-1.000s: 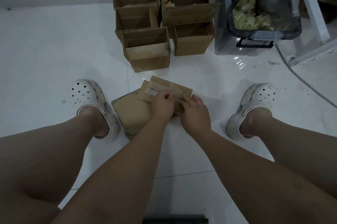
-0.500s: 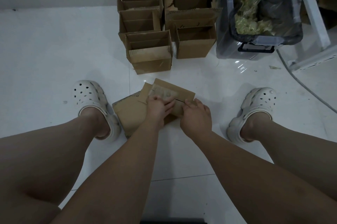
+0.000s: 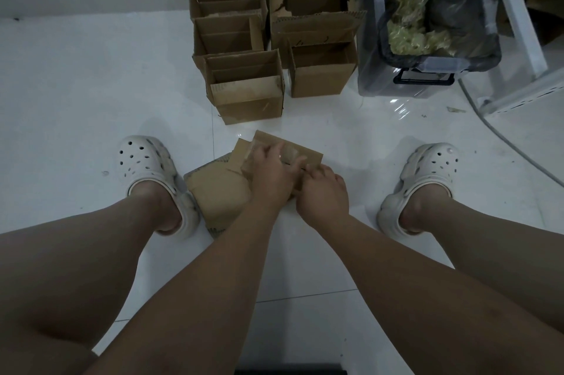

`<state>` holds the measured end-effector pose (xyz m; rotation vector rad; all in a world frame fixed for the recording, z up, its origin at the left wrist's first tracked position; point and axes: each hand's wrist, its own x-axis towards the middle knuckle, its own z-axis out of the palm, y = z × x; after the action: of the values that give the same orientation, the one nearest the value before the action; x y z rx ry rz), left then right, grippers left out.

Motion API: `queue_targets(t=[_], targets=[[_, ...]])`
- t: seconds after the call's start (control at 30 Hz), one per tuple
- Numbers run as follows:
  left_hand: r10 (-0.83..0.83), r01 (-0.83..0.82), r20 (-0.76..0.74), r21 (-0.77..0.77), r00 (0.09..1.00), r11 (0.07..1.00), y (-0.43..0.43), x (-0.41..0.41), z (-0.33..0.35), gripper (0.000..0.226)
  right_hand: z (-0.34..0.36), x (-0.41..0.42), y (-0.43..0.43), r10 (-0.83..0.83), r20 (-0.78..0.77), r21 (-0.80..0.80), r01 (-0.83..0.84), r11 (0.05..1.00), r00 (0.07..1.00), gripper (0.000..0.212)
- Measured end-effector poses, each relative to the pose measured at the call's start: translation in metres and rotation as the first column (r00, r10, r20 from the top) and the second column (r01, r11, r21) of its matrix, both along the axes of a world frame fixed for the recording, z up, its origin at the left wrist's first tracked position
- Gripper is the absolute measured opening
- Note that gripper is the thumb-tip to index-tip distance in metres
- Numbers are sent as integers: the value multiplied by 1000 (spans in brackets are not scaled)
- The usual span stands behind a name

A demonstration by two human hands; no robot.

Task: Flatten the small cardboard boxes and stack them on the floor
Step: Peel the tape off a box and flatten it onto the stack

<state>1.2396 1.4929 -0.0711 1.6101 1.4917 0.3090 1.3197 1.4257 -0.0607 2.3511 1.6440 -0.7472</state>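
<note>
Pressing down on the flattened cardboard box [image 3: 309, 156], the left grip [image 3: 270, 174] lies spread with its fingers straight across the taped face, clasping nothing. Half a second ago those fingers sat nearer the wrist, and they have since slid forward toward the far edge. Just right of it, on the same box, the right grip [image 3: 323, 196] has its fingers bent with the tips on the cardboard. Whether it pinches the near edge cannot be told, and it has hardly moved. The box lies above the white tiled floor [image 3: 91, 100] on a stack of flattened cardboard [image 3: 213, 194] that juts out left of the left grip. Beyond both grips stand open cardboard boxes [image 3: 247, 94], unmoved.
</note>
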Motion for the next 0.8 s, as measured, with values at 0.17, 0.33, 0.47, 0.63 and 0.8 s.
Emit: queue_targets(t=[0.17, 0.33, 0.47, 0.63, 0.8], targets=[[-167, 170, -166, 5, 972, 985, 1, 3, -8, 54, 2, -2, -4, 38, -7, -2, -38, 999, 999, 43], [-222, 248, -246, 80, 943, 965, 8, 0, -6, 26, 0, -5, -5, 56, 2, -14, -56, 998, 998, 41], [-161, 184, -240, 79, 957, 980, 11, 0, -6, 20, 1, -7, -5, 59, 0, -17, -59, 998, 998, 39], [-40, 50, -173, 53, 984, 997, 7, 0, -6, 17, 2, -9, -3, 70, 14, -10, -70, 998, 997, 39], [257, -247, 51, -149, 965, 958, 12, -8, -6, 13, 2, -5, -4, 63, 40, -3, -63, 998, 997, 44]])
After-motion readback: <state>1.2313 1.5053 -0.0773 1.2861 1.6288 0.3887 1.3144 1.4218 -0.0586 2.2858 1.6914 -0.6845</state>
